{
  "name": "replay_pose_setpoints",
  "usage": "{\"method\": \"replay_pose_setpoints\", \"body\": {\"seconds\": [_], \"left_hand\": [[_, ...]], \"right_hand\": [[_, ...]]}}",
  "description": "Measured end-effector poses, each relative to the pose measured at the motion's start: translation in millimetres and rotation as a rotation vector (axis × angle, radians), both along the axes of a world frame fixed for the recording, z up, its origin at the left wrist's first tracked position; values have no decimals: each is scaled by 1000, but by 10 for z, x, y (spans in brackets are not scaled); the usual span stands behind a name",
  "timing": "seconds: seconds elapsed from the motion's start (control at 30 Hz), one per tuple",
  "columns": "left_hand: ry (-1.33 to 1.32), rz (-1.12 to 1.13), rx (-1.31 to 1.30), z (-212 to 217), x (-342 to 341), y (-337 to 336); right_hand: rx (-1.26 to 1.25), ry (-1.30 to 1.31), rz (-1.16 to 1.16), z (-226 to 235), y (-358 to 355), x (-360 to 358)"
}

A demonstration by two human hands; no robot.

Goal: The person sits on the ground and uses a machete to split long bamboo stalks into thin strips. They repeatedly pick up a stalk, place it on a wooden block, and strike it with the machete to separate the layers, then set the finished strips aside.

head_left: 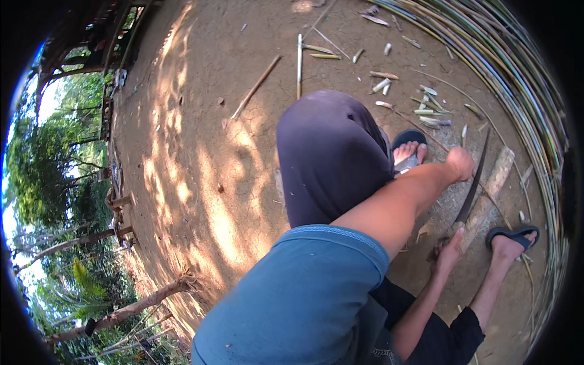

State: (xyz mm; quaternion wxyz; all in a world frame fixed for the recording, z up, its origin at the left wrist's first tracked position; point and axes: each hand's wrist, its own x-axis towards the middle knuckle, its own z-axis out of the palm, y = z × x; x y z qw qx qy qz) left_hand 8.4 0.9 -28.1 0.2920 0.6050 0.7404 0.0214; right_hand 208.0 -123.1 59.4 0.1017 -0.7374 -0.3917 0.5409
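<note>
The thin stalk (pixel 491 198) slants across the log (pixel 502 165), nearer its far end than its near one, and crosses the line of the machete (pixel 471 196); which of the two is on top there I cannot tell. The left hand (pixel 460 164), off the log's left edge, is closed in a fist that appears to grip the stalk. The right hand (pixel 450 246), beside the log's near end, has its fingers wrapped around the machete's handle, the blade pointing away along the log's left edge with its tip near the far end. The left fist sits just beside the blade, so a slip or a stalk that gives suddenly could bring the edge against those knuckles. The log is round and lies on bare ground (pixel 201 115); should it roll, the stroke would likely skid. The left foot (pixel 409 149) and right foot (pixel 508 245), both in open sandals, flank the log, leaving the toes exposed to a glancing blade. Beyond the left foot, cut pieces (pixel 433 121) litter the ground, and long canes (pixel 535 115) curve along its right edge, where a wide swing might catch.
</note>
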Motion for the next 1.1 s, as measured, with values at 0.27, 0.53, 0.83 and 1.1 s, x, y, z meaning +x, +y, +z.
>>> {"method": "replay_pose_setpoints", "body": {"seconds": [0.27, 0.53, 0.83, 1.1], "left_hand": [[-7, 78, 11, 206, -285, -279], [68, -10, -43, 299, -183, -200], [88, 36, -100, 343, -213, -256], [74, 2, -92, 249, -170, -248]], "right_hand": [[-24, -175, 168, 447, -622, 314], [5, -125, 169, -130, 73, -109], [-106, -54, 51, 538, -721, 252], [-46, -177, 245, 29, 189, -214]]}}
